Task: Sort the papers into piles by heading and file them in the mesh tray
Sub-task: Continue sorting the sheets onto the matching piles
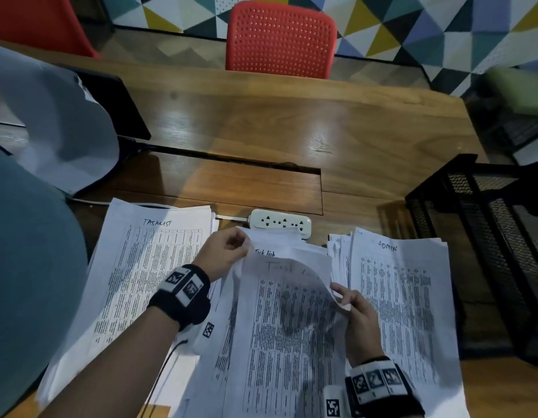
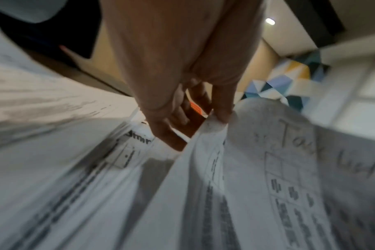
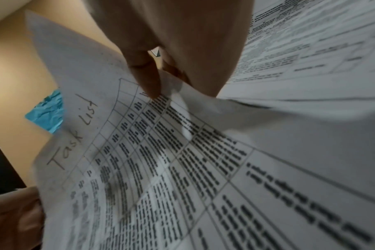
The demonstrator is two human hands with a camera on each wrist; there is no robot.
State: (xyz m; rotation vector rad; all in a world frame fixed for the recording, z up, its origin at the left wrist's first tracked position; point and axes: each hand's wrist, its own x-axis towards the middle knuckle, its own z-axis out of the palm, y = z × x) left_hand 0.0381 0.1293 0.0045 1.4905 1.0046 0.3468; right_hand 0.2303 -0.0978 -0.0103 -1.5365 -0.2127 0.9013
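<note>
A sheet headed "Task list" (image 1: 289, 297) arches up above the unsorted middle stack (image 1: 280, 239). My left hand (image 1: 228, 251) pinches its top left corner, also seen in the left wrist view (image 2: 220, 118). My right hand (image 1: 349, 303) pinches the sheet's right edge (image 3: 161, 94) between thumb and fingers. To the left lies a pile headed "TASKLIST" (image 1: 147, 267). To the right lies a pile headed "ADMIN" (image 1: 400, 297). The black mesh tray (image 1: 473, 212) stands at the right of the table.
A white power strip (image 1: 280, 221) lies just behind the middle stack. A red chair (image 1: 280, 40) stands across the wooden table (image 1: 261, 131). A loose white sheet (image 1: 59, 125) and a dark flat object (image 1: 123, 107) are at the far left.
</note>
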